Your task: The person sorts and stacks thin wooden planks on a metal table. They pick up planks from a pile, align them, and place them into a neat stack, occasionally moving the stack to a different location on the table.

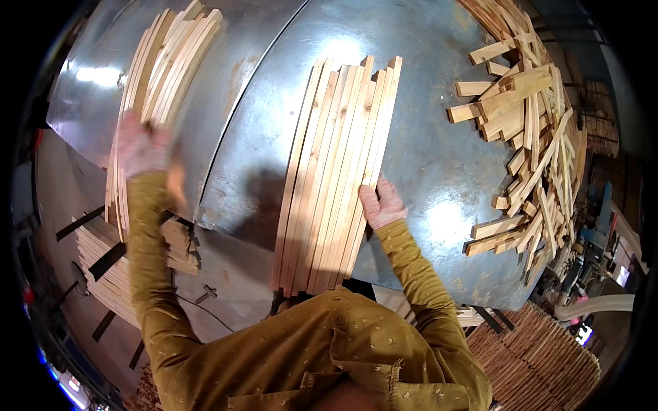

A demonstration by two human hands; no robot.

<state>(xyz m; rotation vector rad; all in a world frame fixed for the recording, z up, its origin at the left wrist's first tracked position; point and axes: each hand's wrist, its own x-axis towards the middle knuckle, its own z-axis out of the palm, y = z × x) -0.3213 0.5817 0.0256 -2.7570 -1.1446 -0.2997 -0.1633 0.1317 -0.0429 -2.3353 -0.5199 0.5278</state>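
Observation:
A row of long, pale wooden strips (329, 164) lies side by side on the metal tabletop in front of me, their far ends uneven. My right hand (384, 204) is closed at the right edge of this row, thumb and fingers against the outermost strip. Off to the left, my left hand (144, 145) is smeared by motion over a second bundle of wooden strips (171, 65). Whether its fingers grip any of them cannot be made out. That bundle runs over the table's left part and past its near edge.
A jumbled heap of short wooden offcuts (528, 130) covers the right side of the metal table (432, 164). A dark seam divides the tabletop. Below left, stacked boards (103, 264) rest near dark bars. At lower right stands a large stack of wooden strips (534, 353).

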